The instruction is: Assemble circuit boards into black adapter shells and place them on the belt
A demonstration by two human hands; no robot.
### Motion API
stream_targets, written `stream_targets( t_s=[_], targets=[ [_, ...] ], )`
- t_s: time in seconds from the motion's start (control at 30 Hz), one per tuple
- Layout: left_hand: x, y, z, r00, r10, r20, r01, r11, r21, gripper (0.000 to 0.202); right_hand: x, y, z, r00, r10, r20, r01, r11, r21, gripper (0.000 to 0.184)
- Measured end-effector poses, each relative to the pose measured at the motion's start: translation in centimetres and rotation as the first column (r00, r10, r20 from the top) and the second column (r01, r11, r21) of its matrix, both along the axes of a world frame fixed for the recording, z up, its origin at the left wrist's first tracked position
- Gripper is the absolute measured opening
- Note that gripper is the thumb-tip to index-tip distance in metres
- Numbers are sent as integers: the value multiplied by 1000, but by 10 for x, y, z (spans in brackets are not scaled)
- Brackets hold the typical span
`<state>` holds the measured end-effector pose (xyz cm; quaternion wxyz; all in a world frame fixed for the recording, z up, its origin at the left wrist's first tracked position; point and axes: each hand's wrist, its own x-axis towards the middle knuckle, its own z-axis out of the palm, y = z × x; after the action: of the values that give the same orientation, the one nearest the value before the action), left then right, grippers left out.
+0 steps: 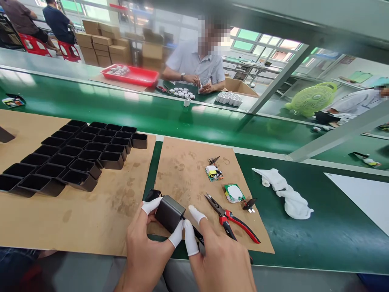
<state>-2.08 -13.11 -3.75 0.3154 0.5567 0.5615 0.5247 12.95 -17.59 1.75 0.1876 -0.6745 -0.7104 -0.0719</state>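
Note:
My left hand (148, 243) grips a black plastic charger case (170, 213) between thumb and fingers, holding it tilted above the front of the cardboard. Close against the case's right end, my right hand (220, 255) is closed on a slim black tool (193, 232) with white lettering; its exact kind I cannot make out. White finger cots cover the thumb and a finger of each hand. Behind the case, a small black part (152, 195) is partly hidden. Right of my hands lie red-and-black long-nose pliers (226, 217) and a green circuit board with a white top (234, 193).
Rows of open black cases (80, 156) stand on cardboard (115, 202) at left. Another circuit board (214, 173) lies farther back, and a crumpled white cloth (285, 192) is at right. Across the green belt (133, 107), a person (196, 65) works beside a red tray (136, 76).

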Motion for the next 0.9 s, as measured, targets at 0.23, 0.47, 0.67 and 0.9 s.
stream_targets(
  t_s=[0.23, 0.47, 0.67, 0.9],
  targets=[
    [0, -6, -13, 967, 105, -231, -47, 969, 243, 44, 1, -3, -27, 953, 37, -300, -93, 980, -176, 56],
    [-2, -4, -10, 926, 145, -347, -15, 936, 351, 39, 1, -4, -19, 915, 18, -402, -106, 975, -197, 35],
    [-3, -2, -6, 916, 140, -376, 13, 926, 377, 35, 2, -1, -22, 881, 25, -472, -137, 969, -204, 28],
    [-7, -1, -7, 899, 117, -421, 62, 920, 388, 32, -2, -3, -30, 858, 5, -514, -120, 974, -191, 28]
  ],
)
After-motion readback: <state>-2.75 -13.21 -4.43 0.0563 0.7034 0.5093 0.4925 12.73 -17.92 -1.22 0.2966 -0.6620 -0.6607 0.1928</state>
